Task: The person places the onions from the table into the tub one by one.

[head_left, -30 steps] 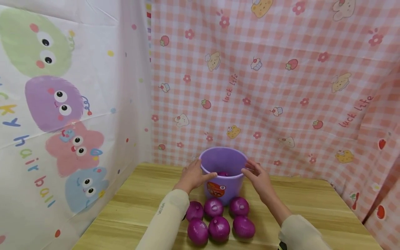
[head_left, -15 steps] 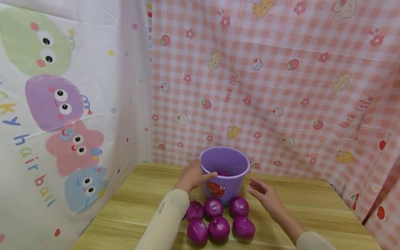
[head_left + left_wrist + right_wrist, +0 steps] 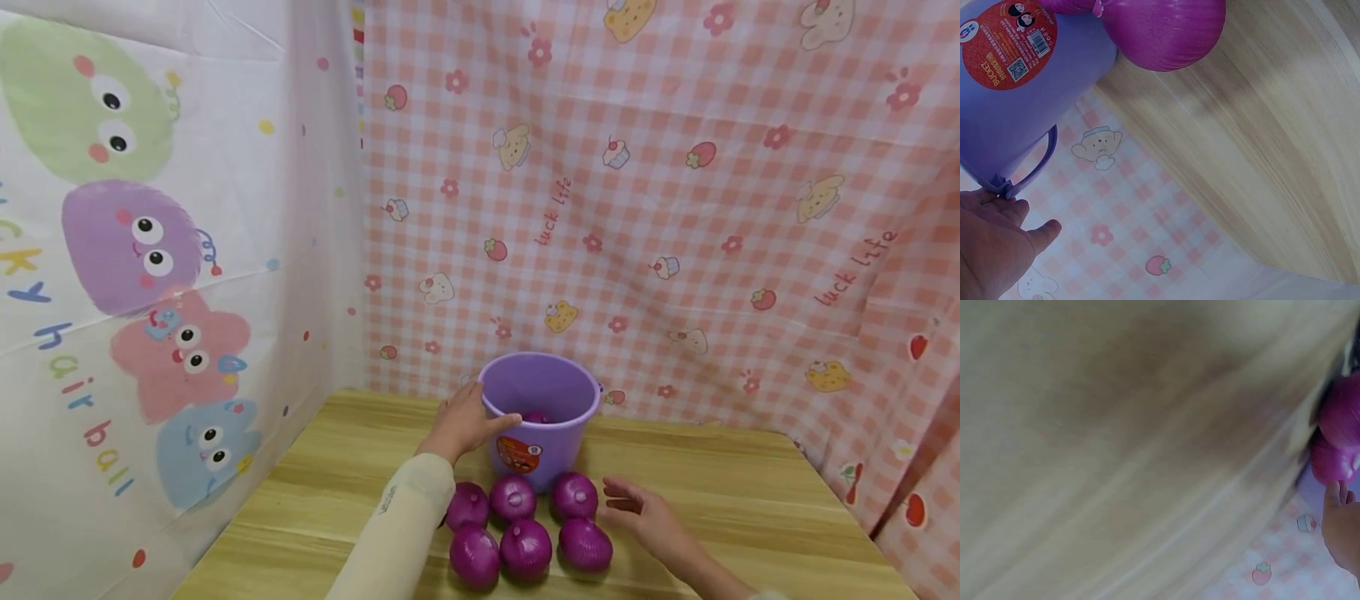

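A purple bucket (image 3: pixel 536 454) with a red label stands upright on the table, an onion (image 3: pixel 536 417) partly visible inside. In front of it several purple onions (image 3: pixel 525 550) sit in two rows. My left hand (image 3: pixel 460 422) holds the bucket's left rim, its thumb lying along the front edge. In the left wrist view my left hand's fingers (image 3: pixel 1013 209) meet the rim at the handle joint (image 3: pixel 1002 186). To the right of the onions is my right hand (image 3: pixel 647 518), fingers loosely extended with nothing between them, fingertips close by the back right onion (image 3: pixel 574 497).
The wood-grain table (image 3: pixel 750 508) extends to both sides of the bucket. Behind it hangs a pink checked cloth (image 3: pixel 637 208), and a white cloth with cartoon figures (image 3: pixel 247 167) hangs on the left. The bucket's handle (image 3: pixel 1041 165) hangs down.
My right hand has left the bucket's right rim and come down and nearer, beside the back right onion. My left hand, the bucket and the onions have stayed in place.
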Demonstrator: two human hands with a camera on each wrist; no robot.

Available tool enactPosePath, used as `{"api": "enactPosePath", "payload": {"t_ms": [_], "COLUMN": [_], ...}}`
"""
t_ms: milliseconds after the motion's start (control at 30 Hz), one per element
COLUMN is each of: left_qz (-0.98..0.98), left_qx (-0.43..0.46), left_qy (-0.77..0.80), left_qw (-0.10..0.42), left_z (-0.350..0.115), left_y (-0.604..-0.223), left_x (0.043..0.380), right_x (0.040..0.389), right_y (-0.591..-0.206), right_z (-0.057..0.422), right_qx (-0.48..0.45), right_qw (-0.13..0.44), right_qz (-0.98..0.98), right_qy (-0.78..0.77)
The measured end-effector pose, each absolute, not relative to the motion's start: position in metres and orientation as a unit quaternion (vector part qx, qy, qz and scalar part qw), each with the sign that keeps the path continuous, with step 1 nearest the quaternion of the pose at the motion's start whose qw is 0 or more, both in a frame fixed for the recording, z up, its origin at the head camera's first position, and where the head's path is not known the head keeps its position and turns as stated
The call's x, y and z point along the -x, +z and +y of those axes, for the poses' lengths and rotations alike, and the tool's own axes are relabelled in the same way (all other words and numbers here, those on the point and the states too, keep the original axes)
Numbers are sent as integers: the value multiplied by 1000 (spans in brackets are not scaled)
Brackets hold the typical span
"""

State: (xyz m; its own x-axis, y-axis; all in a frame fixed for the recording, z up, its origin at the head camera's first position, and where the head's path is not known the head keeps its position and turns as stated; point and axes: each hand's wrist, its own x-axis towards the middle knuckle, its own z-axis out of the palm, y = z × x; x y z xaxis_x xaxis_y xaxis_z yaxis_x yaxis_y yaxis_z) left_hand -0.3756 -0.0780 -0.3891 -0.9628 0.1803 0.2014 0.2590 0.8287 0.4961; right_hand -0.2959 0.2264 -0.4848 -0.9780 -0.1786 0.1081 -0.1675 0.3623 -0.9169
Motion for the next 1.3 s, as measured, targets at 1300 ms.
{"api": "enactPosePath", "payload": {"t_ms": [1300], "left_qz": [-948], "left_qx": [115], "left_qy": [-287], "left_qw": [75], "left_z": [-77], "left_y": [-391], "left_x": [376], "right_x": [282], "right_y": [-524], "right_z": [231], "right_qx": [185], "right_qw": [109], "right_qz": [818], "right_qy": [-534]}}
